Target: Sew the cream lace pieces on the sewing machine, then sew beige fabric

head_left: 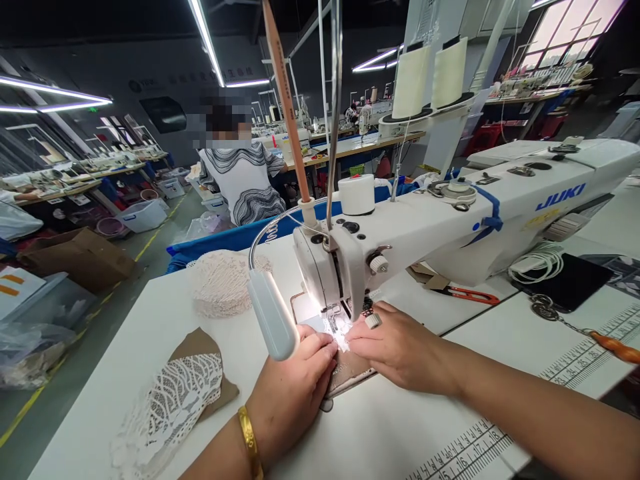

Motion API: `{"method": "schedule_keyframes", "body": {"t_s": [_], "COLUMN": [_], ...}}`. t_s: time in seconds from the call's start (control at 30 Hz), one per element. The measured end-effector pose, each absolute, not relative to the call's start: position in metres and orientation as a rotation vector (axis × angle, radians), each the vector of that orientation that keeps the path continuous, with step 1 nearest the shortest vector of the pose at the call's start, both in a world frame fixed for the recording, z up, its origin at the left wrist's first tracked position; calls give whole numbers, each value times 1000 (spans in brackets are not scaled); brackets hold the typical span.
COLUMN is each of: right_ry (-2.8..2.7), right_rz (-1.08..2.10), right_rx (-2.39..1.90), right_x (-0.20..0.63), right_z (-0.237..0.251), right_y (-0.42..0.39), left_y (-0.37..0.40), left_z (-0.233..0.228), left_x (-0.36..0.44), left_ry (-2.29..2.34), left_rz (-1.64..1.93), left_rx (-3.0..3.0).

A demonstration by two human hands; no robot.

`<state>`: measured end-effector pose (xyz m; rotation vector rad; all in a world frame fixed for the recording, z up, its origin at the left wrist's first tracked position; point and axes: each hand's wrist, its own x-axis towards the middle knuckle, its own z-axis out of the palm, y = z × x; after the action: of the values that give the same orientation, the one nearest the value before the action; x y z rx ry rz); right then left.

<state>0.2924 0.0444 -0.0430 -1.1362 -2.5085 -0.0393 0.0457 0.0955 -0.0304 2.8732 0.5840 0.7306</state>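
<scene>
Both hands lie flat at the presser foot (334, 313) of the sewing machine (450, 213), left hand (293, 387) and right hand (400, 347) with fingers pressed together, pinning a small white lace piece (341, 340) on the surface (390, 440) under the needle. The fingertips sit so close that a slip could catch one. Uneven pressure could skew the lace.

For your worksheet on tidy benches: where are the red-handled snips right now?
The red-handled snips lie on the white table, right of the right hand, under the arm of the sewing machine, near a coiled white cable.
</scene>
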Motion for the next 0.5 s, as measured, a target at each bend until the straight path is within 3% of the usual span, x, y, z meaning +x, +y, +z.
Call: {"method": "schedule_keyframes", "body": {"t_s": [0.5], "right_ry": [-2330], "right_rz": [-111], "right_rx": [-1272], "right_x": [286], "right_z": [-47], "right_y": [53], "left_y": [115], "left_z": [-37], "left_x": [46], "left_ry": [759], "left_rz": [711], "left_rx": [2862]}}
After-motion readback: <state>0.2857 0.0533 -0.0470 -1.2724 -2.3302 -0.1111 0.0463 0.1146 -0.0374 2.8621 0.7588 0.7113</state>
